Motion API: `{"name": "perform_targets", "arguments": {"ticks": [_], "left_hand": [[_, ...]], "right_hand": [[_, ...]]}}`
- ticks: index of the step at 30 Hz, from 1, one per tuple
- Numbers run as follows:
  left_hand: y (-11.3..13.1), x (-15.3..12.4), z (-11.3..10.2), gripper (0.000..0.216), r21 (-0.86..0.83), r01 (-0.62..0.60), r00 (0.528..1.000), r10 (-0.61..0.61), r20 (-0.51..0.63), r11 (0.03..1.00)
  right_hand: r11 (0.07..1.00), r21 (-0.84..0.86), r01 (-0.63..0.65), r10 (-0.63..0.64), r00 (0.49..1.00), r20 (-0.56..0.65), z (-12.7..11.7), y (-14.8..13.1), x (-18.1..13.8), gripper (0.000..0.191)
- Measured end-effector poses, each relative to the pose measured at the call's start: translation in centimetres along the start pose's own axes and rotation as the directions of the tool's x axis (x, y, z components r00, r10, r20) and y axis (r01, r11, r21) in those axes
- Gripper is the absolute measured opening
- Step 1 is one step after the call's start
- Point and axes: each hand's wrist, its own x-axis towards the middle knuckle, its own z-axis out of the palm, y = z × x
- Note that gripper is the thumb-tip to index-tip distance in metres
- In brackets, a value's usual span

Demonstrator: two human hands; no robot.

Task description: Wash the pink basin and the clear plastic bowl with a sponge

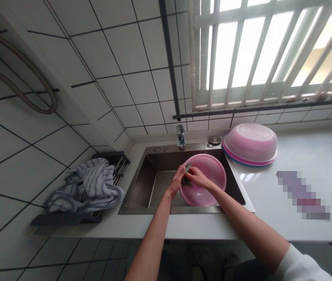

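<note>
My left hand [177,180] and my right hand [195,176] meet over the left side of a pink plastic basin [213,171]. Between them they grip a small grey-green piece [188,168], mostly covered by the fingers. Its kind is unclear; a darker part [186,181] shows below the fingers. The basin sits in the right half of a steel sink [142,187], tilted a little toward me. Behind the basin, the chrome faucet [180,136] stands at the sink's back rim.
A striped towel [90,187] lies heaped on a dark rack [122,166] at the left. Upturned pink baskets [250,142] rest on the white counter [300,152] to the right, with a blurred-out flat item [303,195] nearer me. A round drain cover [214,140] lies behind the sink.
</note>
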Motion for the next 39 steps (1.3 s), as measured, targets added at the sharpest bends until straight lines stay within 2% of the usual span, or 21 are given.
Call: {"name": "perform_targets", "arguments": {"ticks": [3, 4, 6, 9, 10, 11, 13, 16, 18, 21, 22, 23, 27, 28, 29, 33, 34, 38, 39], "left_hand": [[0.2, -0.1, 0.3, 0.069, -0.025, -0.015, 0.999, 0.016, 0.033, 1.0], [0.3, -0.1, 0.4, 0.069, -0.035, -0.013, 0.999, 0.014, 0.037, 0.999], [0.2, 0.0, 0.5, 0.07, -0.043, -0.004, 1.0, 0.005, 0.028, 0.999], [0.3, -0.1, 0.3, 0.073, -0.013, 0.005, 1.0, -0.006, -0.018, 1.0], [0.4, -0.1, 0.3, 0.073, -0.001, 0.003, 1.0, -0.003, -0.025, 1.0], [0.4, -0.2, 0.3, 0.073, 0.006, -0.003, 1.0, 0.004, -0.021, 1.0], [0.5, -0.2, 0.4, 0.072, 0.004, -0.024, 1.0, 0.024, 0.016, 1.0], [0.5, -0.2, 0.6, 0.07, -0.008, -0.041, 0.998, 0.042, 0.049, 0.999], [0.4, -0.2, 0.6, 0.071, -0.006, -0.027, 0.999, 0.027, 0.025, 1.0], [0.4, -0.2, 0.2, 0.072, 0.004, -0.005, 1.0, 0.006, -0.014, 1.0], [0.4, -0.2, 0.2, 0.072, 0.006, -0.005, 1.0, 0.005, -0.013, 1.0], [0.4, -0.2, 0.1, 0.071, 0.006, -0.009, 1.0, 0.009, -0.003, 1.0], [0.4, -0.2, 0.4, 0.068, -0.013, -0.027, 0.998, 0.028, 0.05, 1.0], [0.4, -0.2, 0.5, 0.068, -0.016, -0.027, 0.998, 0.028, 0.053, 1.0], [0.4, -0.2, 0.5, 0.068, -0.017, -0.024, 0.998, 0.025, 0.05, 1.0], [0.5, -0.2, 0.2, 0.07, 0.002, -0.02, 1.0, 0.02, 0.006, 1.0], [0.5, -0.2, 0.2, 0.07, 0.0, -0.023, 1.0, 0.023, 0.005, 1.0], [0.3, -0.1, 0.3, 0.069, -0.048, -0.031, 0.998, 0.034, 0.058, 0.998], [0.2, 0.0, 0.4, 0.069, -0.06, -0.025, 0.998, 0.029, 0.063, 0.998]], "right_hand": [[1.0, 0.002, 0.029, -0.028, 0.976, -0.218, -0.7, -0.3, 0.2, 0.033], [0.999, 0.009, 0.032, -0.029, 0.97, -0.242, -0.9, -0.4, 0.2, 0.033], [0.999, 0.022, 0.023, -0.019, 0.986, -0.168, -0.9, -0.6, 0.0, 0.034], [1.0, 0.026, -0.016, 0.014, 0.997, 0.081, -0.2, -0.6, -0.4, 0.038], [0.999, 0.022, -0.024, 0.021, 0.992, 0.127, -0.1, -0.6, -0.5, 0.039], [0.999, 0.022, -0.023, 0.021, 0.992, 0.123, -0.2, -0.5, -0.4, 0.039], [1.0, 0.024, -0.007, 0.007, 1.0, -0.002, -0.6, -0.4, -0.2, 0.038], [1.0, 0.026, 0.013, -0.008, 0.979, -0.204, -0.9, -0.3, 0.1, 0.036], [0.999, 0.034, 0.014, -0.008, 0.986, -0.169, -0.5, -0.2, 0.0, 0.036], [0.999, 0.031, -0.004, 0.004, 1.0, 0.008, 0.4, 0.1, -0.2, 0.037], [1.0, 0.023, -0.008, 0.007, 0.999, 0.032, 0.5, 0.1, -0.2, 0.037], [1.0, 0.015, -0.006, 0.006, 1.0, 0.014, 0.4, 0.2, -0.1, 0.036], [1.0, -0.004, 0.02, -0.021, 0.977, -0.212, -0.8, 0.3, 0.1, 0.031], [1.0, -0.003, 0.019, -0.019, 0.974, -0.224, -0.9, 0.3, 0.1, 0.031], [1.0, 0.001, 0.012, -0.011, 0.979, -0.202, -0.8, 0.4, 0.1, 0.031], [0.999, 0.005, -0.034, 0.034, 0.999, 0.027, 0.2, 0.6, -0.2, 0.034], [1.0, 0.002, -0.029, 0.029, 0.999, 0.03, 0.2, 0.6, -0.2, 0.034], [0.999, -0.007, 0.031, -0.032, 0.974, -0.223, -0.5, 0.3, 0.1, 0.031], [0.999, -0.005, 0.036, -0.036, 0.969, -0.243, -0.5, 0.3, 0.2, 0.032]]}}
